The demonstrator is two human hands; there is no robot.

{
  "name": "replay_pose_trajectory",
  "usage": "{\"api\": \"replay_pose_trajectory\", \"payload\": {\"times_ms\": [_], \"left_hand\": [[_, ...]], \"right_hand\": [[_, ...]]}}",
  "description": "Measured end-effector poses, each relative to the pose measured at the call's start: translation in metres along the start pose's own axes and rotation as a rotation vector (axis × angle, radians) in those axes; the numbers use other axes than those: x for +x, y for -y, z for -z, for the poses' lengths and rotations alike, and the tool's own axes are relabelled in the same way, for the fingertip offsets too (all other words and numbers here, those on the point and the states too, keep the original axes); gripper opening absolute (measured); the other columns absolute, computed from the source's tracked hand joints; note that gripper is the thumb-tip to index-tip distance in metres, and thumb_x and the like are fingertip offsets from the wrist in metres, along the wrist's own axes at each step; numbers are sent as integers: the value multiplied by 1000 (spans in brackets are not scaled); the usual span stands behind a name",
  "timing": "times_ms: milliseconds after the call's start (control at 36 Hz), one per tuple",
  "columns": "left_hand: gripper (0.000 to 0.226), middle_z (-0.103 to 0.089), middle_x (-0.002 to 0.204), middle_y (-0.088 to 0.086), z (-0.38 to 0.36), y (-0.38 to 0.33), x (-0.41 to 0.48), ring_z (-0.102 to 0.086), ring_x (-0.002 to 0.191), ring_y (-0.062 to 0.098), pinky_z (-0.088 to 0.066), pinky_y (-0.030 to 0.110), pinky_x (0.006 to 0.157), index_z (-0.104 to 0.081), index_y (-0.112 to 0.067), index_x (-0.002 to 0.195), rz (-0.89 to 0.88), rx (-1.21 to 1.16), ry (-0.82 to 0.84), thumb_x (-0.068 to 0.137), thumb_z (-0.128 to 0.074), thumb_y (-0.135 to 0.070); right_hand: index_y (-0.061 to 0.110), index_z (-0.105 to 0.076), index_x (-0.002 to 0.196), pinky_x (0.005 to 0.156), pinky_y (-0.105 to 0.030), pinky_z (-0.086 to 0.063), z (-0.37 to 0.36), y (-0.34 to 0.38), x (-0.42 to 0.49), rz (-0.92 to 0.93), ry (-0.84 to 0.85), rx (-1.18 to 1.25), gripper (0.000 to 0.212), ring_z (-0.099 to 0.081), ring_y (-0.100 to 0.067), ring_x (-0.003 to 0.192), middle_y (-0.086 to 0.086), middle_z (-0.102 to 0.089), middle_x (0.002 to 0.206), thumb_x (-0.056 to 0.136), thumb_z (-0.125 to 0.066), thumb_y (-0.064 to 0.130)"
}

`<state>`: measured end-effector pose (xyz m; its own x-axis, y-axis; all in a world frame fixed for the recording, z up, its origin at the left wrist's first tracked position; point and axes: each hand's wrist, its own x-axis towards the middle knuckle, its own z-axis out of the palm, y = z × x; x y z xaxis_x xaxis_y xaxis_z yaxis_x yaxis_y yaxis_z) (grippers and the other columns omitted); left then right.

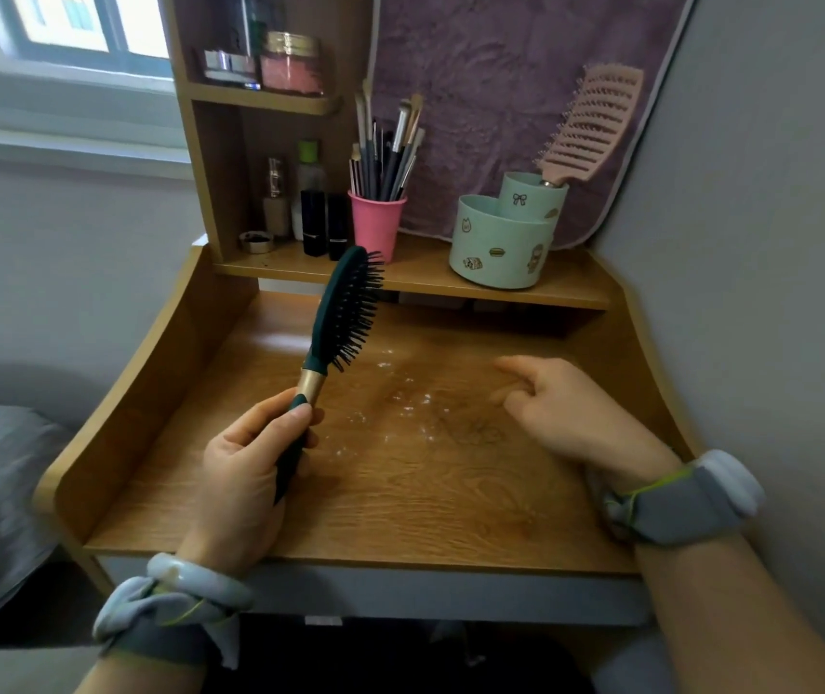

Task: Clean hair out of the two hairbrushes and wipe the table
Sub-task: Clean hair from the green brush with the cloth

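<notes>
The dark green hairbrush (345,313) stands tilted above the bench (400,493), bristles turned toward the right, its handle clamped in the left grip (245,468). The right grip (555,408) hovers low over the bench to the right of it, fingers loosely apart and holding nothing that can be made out. Between the two grips lie a faint tangle of hair (475,433) and white specks (400,398). To pull hair well, judge it best to keep the handle steady, pinch strands at the bristle roots and draw outward. The pink hairbrush (595,127) stands in the mint holder (505,242), well beyond the right grip.
</notes>
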<state>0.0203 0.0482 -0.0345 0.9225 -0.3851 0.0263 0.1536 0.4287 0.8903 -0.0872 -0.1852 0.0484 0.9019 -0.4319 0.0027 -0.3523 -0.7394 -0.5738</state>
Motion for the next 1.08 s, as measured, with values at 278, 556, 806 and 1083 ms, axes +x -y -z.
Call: {"api": "replay_pose_trajectory", "payload": {"times_ms": [278, 556, 806, 1083], "left_hand": [[34, -72, 84, 13, 0, -1, -2, -59, 65, 14, -46, 19, 49, -76, -15, 97, 23, -4, 74, 65, -73, -28], [32, -72, 84, 14, 0, -1, -2, -61, 63, 14, -47, 19, 49, -76, -15, 97, 14, 8, 103, 67, -73, -25], [29, -71, 85, 13, 3, 2, 2, -59, 66, 15, -46, 22, 53, -76, -16, 98, 21, 34, 99, 70, -79, -25], [40, -70, 81, 11, 0, 6, 6, -57, 63, 14, -46, 22, 51, -77, -19, 94, 17, 44, 44, 59, -77, -37]], "right_hand": [[38, -19, 146, 95, -24, -40, 0, 29, 5, 94, -125, 274, 69, -37, -9, 132, 6, -33, 148, 86, -51, 23], [13, -31, 141, 52, -29, -51, -41, 58, 32, 29, 487, 1057, 59, -69, -33, 78, -25, -54, 125, 87, -38, -9], [7, -60, 82, 42, -21, -41, -31, 45, 30, -7, 238, 979, 14, -54, -13, 46, -5, -58, 56, 89, -59, 18], [6, -62, 86, 45, -22, -47, 18, 30, 18, 60, 97, 1273, 17, -57, -12, 51, -4, -60, 59, 81, -57, 22]]}}
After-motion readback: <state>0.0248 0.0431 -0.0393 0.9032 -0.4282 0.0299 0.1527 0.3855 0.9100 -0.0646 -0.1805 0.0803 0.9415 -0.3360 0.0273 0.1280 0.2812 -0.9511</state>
